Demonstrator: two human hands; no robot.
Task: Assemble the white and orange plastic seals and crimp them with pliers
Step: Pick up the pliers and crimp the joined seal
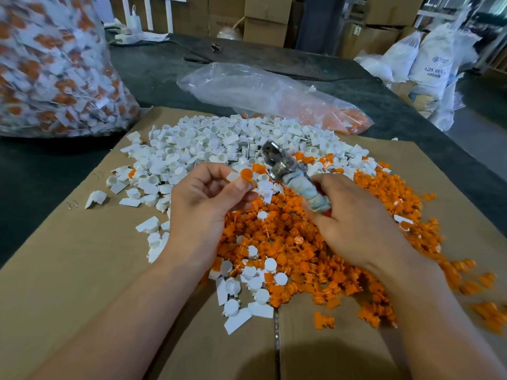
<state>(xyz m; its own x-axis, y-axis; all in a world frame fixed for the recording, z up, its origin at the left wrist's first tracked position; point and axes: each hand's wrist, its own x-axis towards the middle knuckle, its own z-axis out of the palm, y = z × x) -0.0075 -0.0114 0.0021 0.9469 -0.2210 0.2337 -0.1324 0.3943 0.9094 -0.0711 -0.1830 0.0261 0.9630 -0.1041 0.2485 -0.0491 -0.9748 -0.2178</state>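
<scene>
Orange-and-white seal (243,176), pinched in left hand (208,198), lies just left of pliers (285,167) gripped by right hand (354,223); jaw gap unclear.

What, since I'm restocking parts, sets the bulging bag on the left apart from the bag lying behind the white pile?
The left bag bulges full and tall; the rear bag lies mostly collapsed. The left bag holds white and orange seals; the rear bag shows only orange pieces at one end. Both are clear plastic.
</scene>
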